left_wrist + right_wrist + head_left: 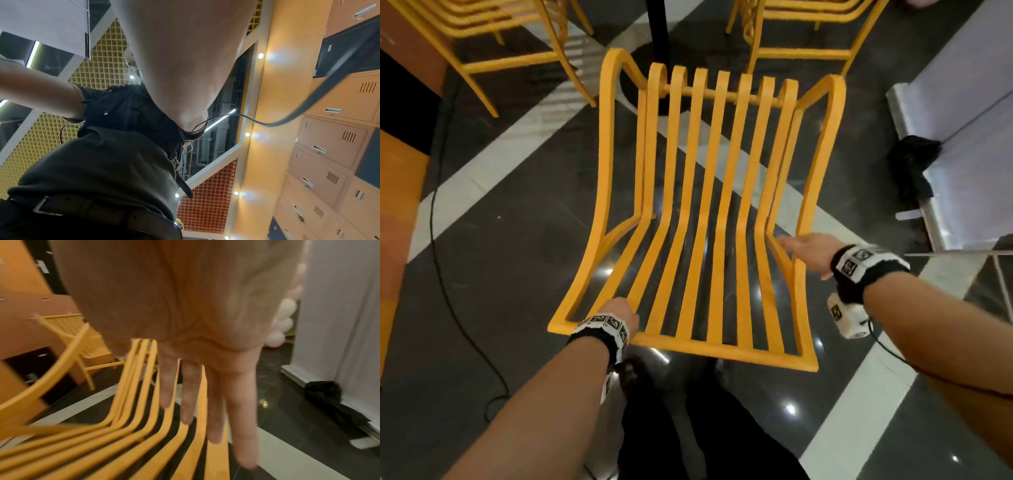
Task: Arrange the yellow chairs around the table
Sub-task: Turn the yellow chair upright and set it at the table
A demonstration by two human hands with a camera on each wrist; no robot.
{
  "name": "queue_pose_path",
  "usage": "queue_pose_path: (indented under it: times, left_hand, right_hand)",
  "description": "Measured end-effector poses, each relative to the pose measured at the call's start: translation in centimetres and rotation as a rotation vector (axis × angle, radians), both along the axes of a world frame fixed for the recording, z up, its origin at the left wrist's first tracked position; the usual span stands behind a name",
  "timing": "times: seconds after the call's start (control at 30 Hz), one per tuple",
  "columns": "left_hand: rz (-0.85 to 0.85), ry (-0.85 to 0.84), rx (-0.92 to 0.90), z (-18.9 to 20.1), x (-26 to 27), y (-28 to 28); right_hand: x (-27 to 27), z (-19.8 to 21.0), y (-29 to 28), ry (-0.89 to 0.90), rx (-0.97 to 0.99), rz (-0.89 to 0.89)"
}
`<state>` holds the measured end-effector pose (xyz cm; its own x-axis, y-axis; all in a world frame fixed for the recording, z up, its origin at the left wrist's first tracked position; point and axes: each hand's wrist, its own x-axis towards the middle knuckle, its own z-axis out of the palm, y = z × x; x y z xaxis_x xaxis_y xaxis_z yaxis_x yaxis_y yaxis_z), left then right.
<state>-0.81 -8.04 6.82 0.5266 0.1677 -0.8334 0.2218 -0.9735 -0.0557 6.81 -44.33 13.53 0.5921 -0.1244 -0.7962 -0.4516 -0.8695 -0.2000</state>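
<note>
A yellow slatted chair [722, 171] stands in front of me on the dark floor, its seat pointing toward the black table pole [658, 31]. My left hand [619, 313] grips the backrest's top rail near its left end, fingers curled over it. My right hand [804, 250] hovers flat, fingers straight, at the chair's right side where the arm meets the back; whether it touches the chair is unclear. In the right wrist view the right hand's [213, 402] straight fingers lie over the chair's slats [217, 456], holding nothing. The left wrist view shows only my forearm, torso and the ceiling.
Stacks of yellow chairs stand at the far left [493, 20] and far right [808, 20] of the pole. White panels [969, 120] and a black bag [914, 154] lie to the right. Orange lockers [397, 205] and a floor cable [434, 240] line the left.
</note>
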Motion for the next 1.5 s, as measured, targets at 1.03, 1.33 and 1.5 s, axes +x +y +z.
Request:
queue_pose_path:
  times: [1.03, 1.33, 1.5]
  left_hand:
    - [-0.202, -0.402, -0.171, 13.0, 19.0, 3.7]
    - [-0.153, -0.387, -0.097, 14.8, 25.4, 4.1]
    - [-0.136, -0.394, -0.098, 15.0, 26.2, 4.3]
  right_hand:
    - [9.6, 6.7, -0.6, -0.325, -0.281, 0.306]
    - [18.5, 7.7, 0.0, -0.343, -0.207, 0.413]
    - [19.9, 7.0, -0.8, -0.365, -0.176, 0.486]
